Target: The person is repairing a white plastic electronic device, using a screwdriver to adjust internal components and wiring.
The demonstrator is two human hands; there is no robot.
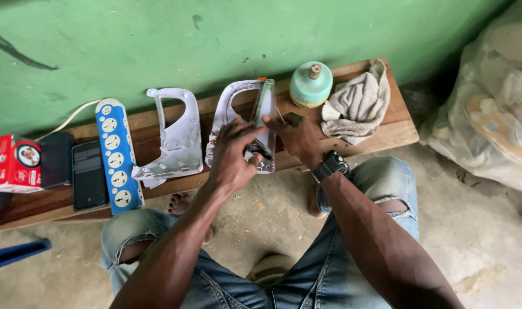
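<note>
White lamp housing (255,123), opened, reflector exposed, lying lengthwise on wooden bench (398,129).

Bare bench plank (387,134) right of rag (358,103), white shell (178,137) and power strip (117,154) crowding left

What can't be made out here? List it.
Head view only:
- Lower part of the open white plastic lamp housing: covered by the left hand and right hand.
- What the right fingertips pinch: too small.
- Contents of the clear plastic bag: blurred, cut by the right edge.
</note>
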